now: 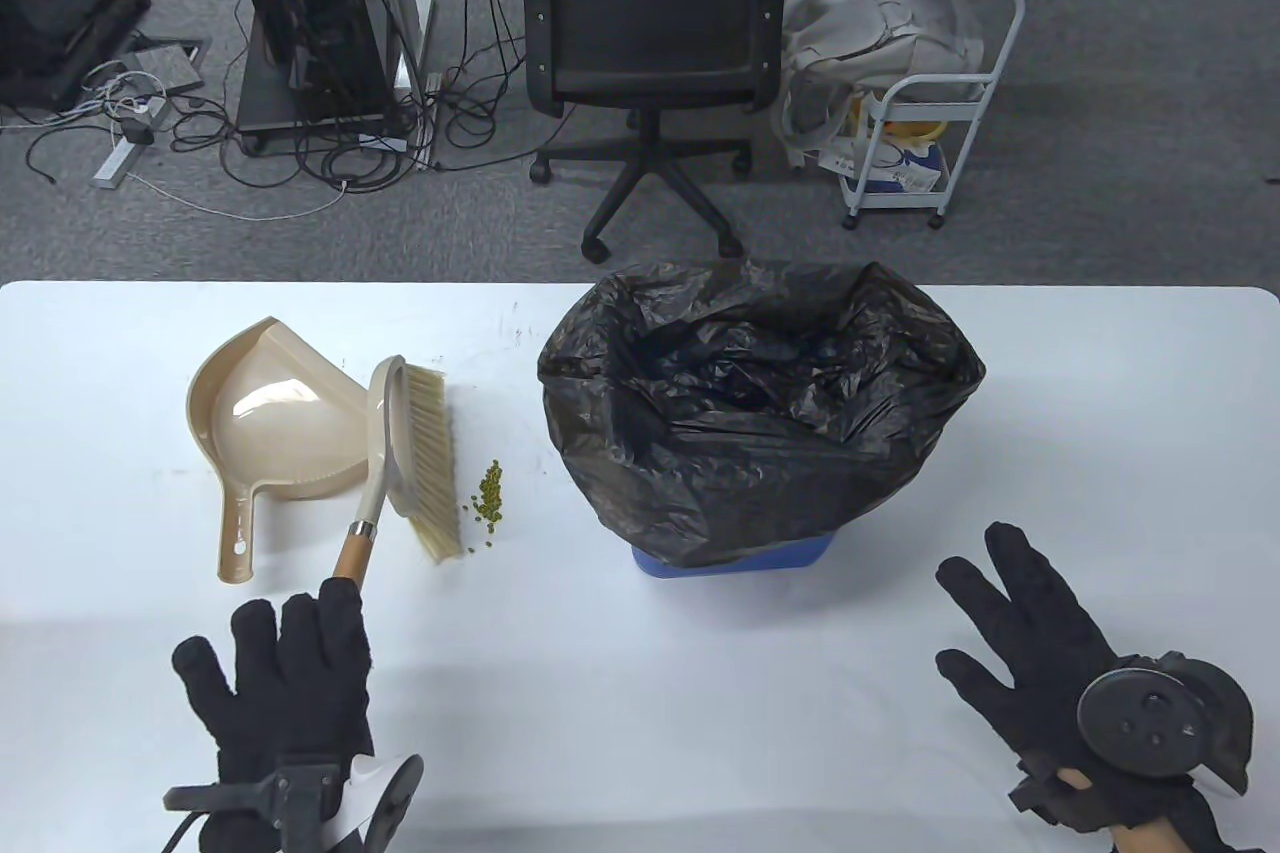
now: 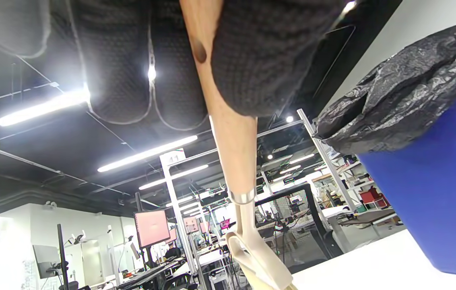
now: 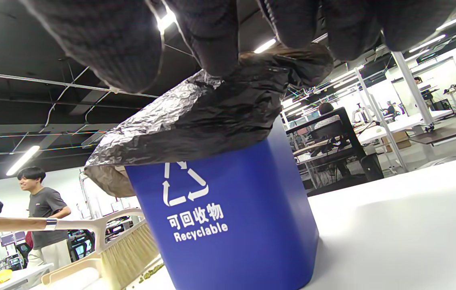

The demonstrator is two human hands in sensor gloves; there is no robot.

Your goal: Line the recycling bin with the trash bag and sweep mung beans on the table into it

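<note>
We are holding the brush (image 1: 410, 453) by the wooden end of its handle with our left hand (image 1: 285, 683), fingers curling around it. Its long axis is running away from us, bristles facing right toward the mung beans (image 1: 488, 498) just beside them. The lined recycling bin (image 1: 735, 561) is sitting farther right. Our right hand (image 1: 1040, 653) is hovering with fingers spread, holding nothing.

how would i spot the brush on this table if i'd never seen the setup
Start at the blue recycling bin lined with a black bag mid-table, then look to its left, past the small pile of green beans. The brush lies there against the beige dustpan. Unlike the dustpan, it has pale bristles and a wooden handle end, which the left hand touches.
</note>
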